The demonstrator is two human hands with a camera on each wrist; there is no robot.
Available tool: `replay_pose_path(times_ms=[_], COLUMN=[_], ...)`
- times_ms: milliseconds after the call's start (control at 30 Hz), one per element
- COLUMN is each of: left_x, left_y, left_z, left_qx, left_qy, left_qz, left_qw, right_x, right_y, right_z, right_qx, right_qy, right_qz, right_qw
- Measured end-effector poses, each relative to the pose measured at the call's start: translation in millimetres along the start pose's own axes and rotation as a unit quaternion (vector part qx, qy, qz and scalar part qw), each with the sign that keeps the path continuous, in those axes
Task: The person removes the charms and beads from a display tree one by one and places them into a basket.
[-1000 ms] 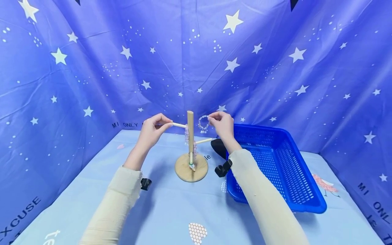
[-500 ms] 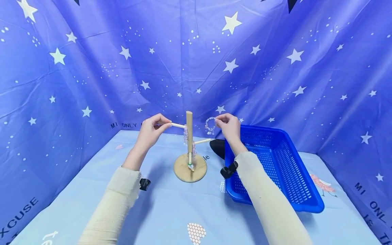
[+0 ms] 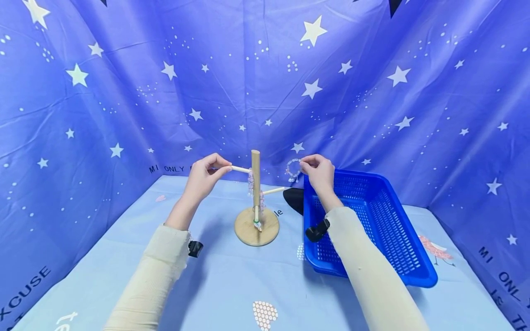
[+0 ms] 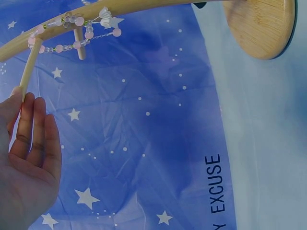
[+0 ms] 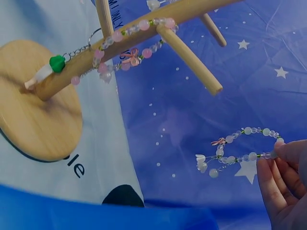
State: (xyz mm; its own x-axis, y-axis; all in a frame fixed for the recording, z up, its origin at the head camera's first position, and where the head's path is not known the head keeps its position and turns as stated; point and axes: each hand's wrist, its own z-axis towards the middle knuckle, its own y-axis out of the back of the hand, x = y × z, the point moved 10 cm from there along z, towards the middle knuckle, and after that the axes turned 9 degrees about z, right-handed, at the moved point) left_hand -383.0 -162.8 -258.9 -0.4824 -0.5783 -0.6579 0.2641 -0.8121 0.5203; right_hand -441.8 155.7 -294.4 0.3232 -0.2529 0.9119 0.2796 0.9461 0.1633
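A wooden stand [image 3: 256,184] with a round base and side pegs stands upright mid-table. My left hand [image 3: 203,179] pinches the tip of its left peg [image 4: 29,69] between thumb and fingers. On that peg, against the post, hangs a pink-and-clear beaded bracelet [image 4: 59,48]. Another pink beaded bracelet [image 5: 117,36] loops round the base of the right peg [image 5: 192,60]. A keychain with a green bead [image 5: 57,63] hangs from the front peg. My right hand [image 3: 319,175] pinches a pale beaded bracelet [image 5: 253,156] with dangling charms, held in the air apart from the stand.
A blue perforated basket [image 3: 407,225] sits on the right of the table, under my right forearm. A starry blue curtain [image 3: 232,92] rises behind the table. The light-blue tablecloth [image 3: 232,285] carries printed hearts and letters.
My right hand has moved to the right with the pale bracelet, away from the post and toward the basket's back left corner. My left hand keeps its pinch on the peg.
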Motion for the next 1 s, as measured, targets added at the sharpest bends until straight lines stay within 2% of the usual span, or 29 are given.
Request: replay_pose_path(times_ms=[500,1000], left_x=[-1.6,-1.6], left_y=[0.2,0.5], left_z=[-0.1,-0.1], left_qx=[0.0,0.0], left_qy=[-0.004,-0.003], left_qz=[0.002,0.007], left_qw=[1.0,1.0], right_x=[-12,-26], right_y=[23,50], right_z=[0,1], right_qx=[-0.012,-0.037], right_qy=[-0.005,-0.035], right_qz=[-0.002,0.011], right_qw=[1.0,0.999])
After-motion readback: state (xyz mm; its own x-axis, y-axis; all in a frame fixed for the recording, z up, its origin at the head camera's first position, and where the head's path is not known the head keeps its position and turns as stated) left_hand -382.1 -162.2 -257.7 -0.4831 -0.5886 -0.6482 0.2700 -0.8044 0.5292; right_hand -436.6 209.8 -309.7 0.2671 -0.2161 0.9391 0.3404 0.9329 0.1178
